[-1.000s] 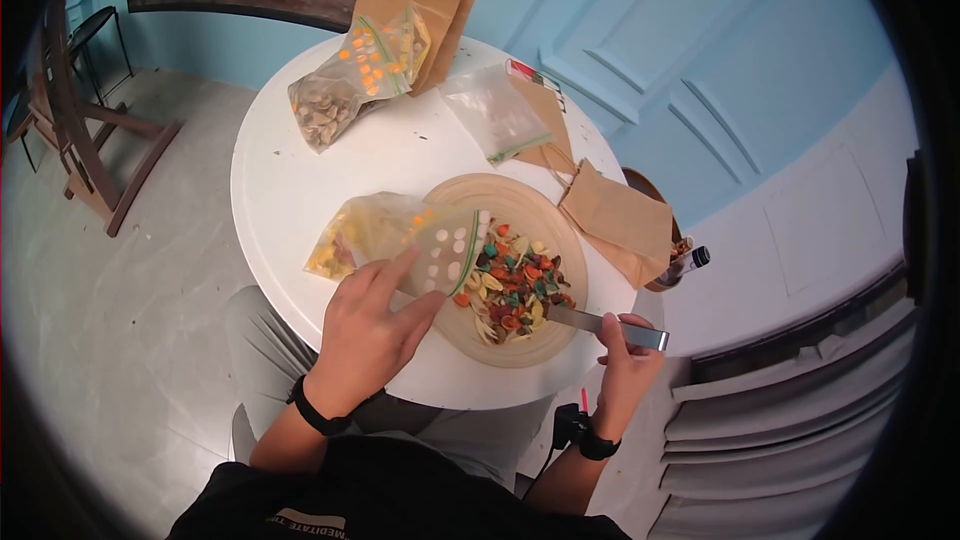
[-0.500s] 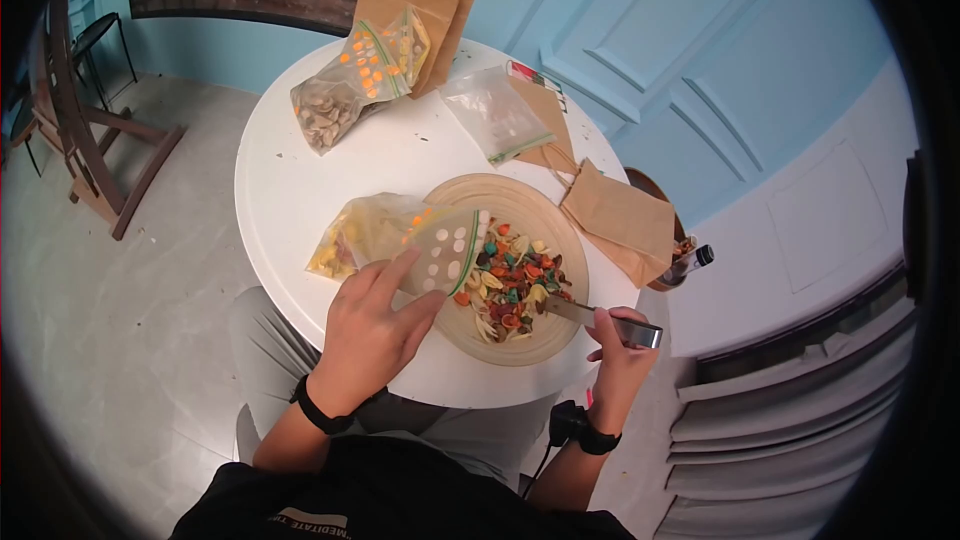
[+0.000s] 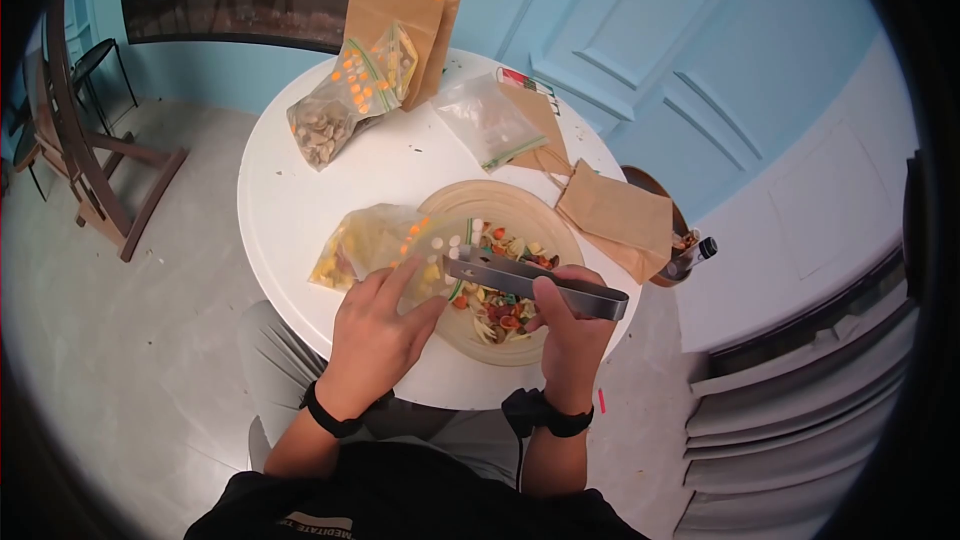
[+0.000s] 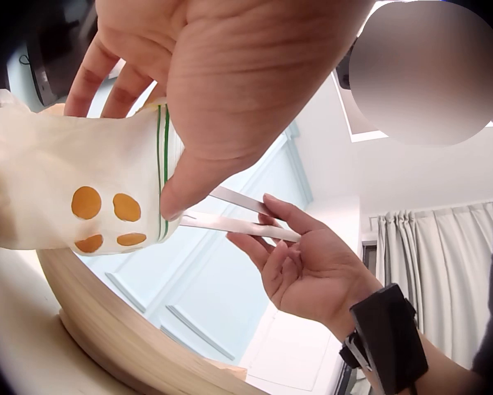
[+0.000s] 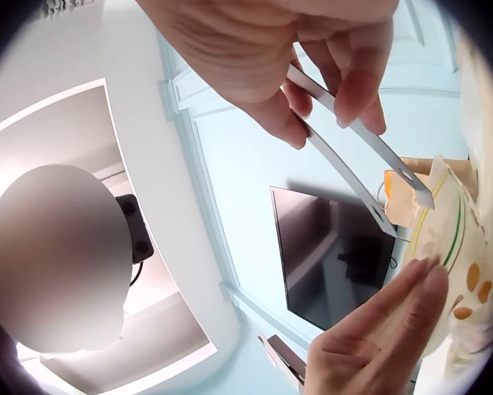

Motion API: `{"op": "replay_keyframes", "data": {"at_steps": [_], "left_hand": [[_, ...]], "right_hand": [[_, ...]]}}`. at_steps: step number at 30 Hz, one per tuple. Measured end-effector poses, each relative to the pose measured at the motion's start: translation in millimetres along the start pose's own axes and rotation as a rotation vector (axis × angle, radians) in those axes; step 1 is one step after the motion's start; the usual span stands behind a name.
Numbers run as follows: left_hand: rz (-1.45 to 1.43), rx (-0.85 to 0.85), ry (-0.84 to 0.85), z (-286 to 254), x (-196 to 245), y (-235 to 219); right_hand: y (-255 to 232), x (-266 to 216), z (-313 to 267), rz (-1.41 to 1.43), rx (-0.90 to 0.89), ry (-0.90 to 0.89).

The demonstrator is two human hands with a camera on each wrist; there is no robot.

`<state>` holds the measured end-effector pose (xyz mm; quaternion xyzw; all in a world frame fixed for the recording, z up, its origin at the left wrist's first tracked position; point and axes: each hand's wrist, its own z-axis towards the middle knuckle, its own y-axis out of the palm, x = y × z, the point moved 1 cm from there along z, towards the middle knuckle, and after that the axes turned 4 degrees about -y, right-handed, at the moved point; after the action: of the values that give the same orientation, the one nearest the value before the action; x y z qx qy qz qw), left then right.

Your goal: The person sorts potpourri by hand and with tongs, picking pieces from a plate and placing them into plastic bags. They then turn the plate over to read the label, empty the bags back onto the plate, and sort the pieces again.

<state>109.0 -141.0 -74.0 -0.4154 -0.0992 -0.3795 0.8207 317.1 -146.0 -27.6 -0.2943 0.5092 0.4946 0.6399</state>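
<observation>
My left hand [image 3: 375, 340] pinches the mouth of a clear zip bag [image 3: 350, 245] with dots on it and yellow pieces inside; the left wrist view shows the thumb over the green zip of the bag [image 4: 115, 156]. Metal tongs [image 3: 540, 284] are gripped in my right hand [image 3: 572, 352], their tips at the bag's mouth. In the right wrist view the arms of the tongs [image 5: 345, 169] stand apart, with nothing visible between them. Below the tongs, colourful dried pieces [image 3: 505, 318] lie on a round wooden plate [image 3: 455, 200], partly covered by the bag.
On the white round table [image 3: 285, 190], a bag of brown flat pieces [image 3: 325, 128] leans by a tall paper bag [image 3: 395, 15] at the back. An empty zip bag [image 3: 487, 120] lies behind the plate, a smaller paper bag [image 3: 620, 215] to its right. Beyond stands a bottle [image 3: 695, 255].
My right hand has moved left and up with the tongs, from the pieces on the plate to the bag's mouth. My left hand keeps its place at the bag.
</observation>
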Motion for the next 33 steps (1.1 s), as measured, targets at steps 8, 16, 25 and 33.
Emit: {"op": "replay_keyframes", "data": {"at_steps": [8,16,25,33], "left_hand": [[-0.003,0.01,-0.013,1.0,-3.1,-2.2],[-0.009,-0.01,-0.051,3.3,1.5,-3.2],[0.025,0.007,-0.032,3.6,3.3,-0.7],[0.024,0.001,-0.042,2.5,3.3,-5.3]], "right_hand": [[-46.9,27.3,8.0,-0.22,0.139,-0.179],[-78.2,66.8,4.2,-0.902,-0.268,-0.385],[-87.7,55.9,6.6,-1.255,-0.564,-0.363],[-191.1,70.8,29.2,-1.224,0.054,-0.054]]}}
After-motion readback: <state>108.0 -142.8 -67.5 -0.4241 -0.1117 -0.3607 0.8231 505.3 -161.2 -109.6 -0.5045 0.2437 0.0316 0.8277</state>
